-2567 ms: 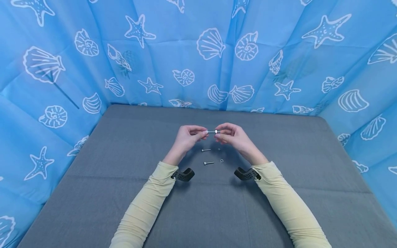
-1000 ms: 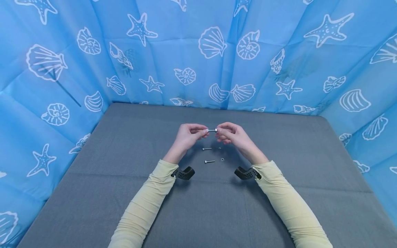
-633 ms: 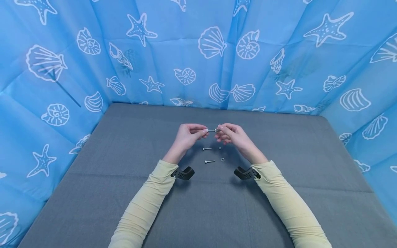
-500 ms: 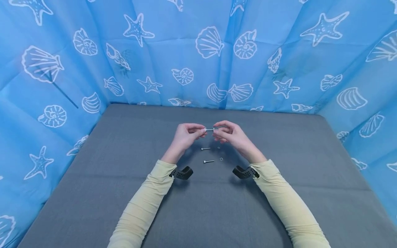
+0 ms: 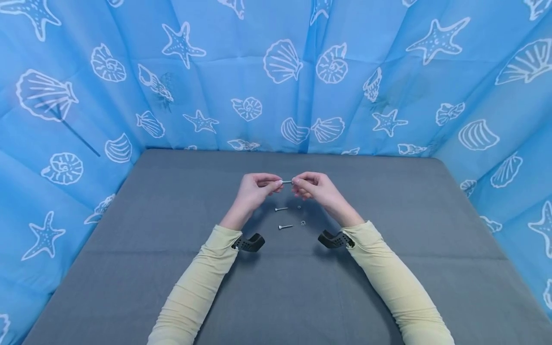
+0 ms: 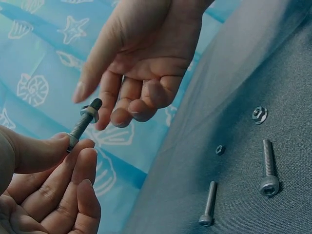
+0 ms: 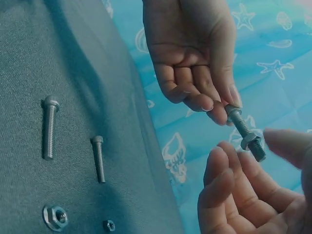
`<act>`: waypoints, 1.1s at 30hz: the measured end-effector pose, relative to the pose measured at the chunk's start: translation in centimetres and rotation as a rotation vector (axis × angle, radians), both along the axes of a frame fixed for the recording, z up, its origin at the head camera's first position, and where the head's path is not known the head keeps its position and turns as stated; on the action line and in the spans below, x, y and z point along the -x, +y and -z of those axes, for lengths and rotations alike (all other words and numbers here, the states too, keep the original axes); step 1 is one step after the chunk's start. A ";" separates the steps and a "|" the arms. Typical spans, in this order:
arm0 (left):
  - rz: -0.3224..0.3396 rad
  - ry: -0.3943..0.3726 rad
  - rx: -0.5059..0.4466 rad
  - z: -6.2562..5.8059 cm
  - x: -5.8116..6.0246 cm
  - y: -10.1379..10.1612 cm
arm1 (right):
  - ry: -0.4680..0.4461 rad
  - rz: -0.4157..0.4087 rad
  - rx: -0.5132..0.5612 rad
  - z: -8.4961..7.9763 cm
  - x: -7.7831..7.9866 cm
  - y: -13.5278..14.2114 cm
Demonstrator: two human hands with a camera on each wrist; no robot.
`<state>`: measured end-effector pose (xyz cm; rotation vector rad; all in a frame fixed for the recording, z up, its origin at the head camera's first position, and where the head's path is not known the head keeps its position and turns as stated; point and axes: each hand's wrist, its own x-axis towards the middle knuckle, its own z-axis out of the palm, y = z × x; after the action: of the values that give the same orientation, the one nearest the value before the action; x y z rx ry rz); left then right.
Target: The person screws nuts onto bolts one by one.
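Observation:
My left hand (image 5: 253, 194) pinches a metal bolt (image 6: 80, 127) by its head, between thumb and index finger, above the table. A hex nut (image 7: 251, 140) sits on the bolt's thread, with a short threaded tip showing beyond it. My right hand (image 5: 319, 189) is around the nut end. In both wrist views its thumb and loosely bent fingers stand apart on either side of the nut, with gaps showing. The bolt's head is partly hidden by the left thumb.
On the grey cloth-covered table (image 5: 276, 287), below the hands, lie a larger socket-head bolt (image 5: 285, 227) and a thinner one (image 5: 281, 209). To their right lie a larger nut (image 5: 303, 223) and a small nut (image 5: 299, 207). A blue seashell-patterned curtain (image 5: 258, 57) surrounds the table.
The right fingers shift around the nut end, covering and uncovering the nut in the head view. The left hand keeps its hold on the bolt. The head view has turned slightly.

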<state>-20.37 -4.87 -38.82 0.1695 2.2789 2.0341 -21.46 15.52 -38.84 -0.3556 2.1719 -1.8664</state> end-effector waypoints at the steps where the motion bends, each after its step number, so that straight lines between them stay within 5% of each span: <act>1: 0.000 0.000 0.005 0.0 0.0 0.0 | -0.001 -0.001 0.015 -0.1 0.0 0.1; 8: 0.003 0.000 0.004 -0.4 0.0 0.1 | 0.038 -0.036 0.017 -0.6 -0.1 0.4; 15: -0.001 -0.013 0.009 -0.6 0.0 0.2 | -0.050 -0.023 0.059 -0.5 -0.1 0.4; 21: -0.006 -0.011 0.012 -0.6 0.0 0.3 | -0.015 -0.052 0.061 -0.4 0.0 0.5; 28: -0.008 -0.010 -0.012 -0.3 0.3 0.4 | -0.081 -0.032 0.045 -0.5 0.3 0.3; 33: -0.017 0.000 0.011 -0.2 0.5 0.4 | -0.033 -0.042 0.024 -0.5 0.4 0.3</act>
<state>-20.89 -4.44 -38.66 0.1504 2.2992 2.0293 -21.91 15.81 -38.34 -0.3694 2.1057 -1.8642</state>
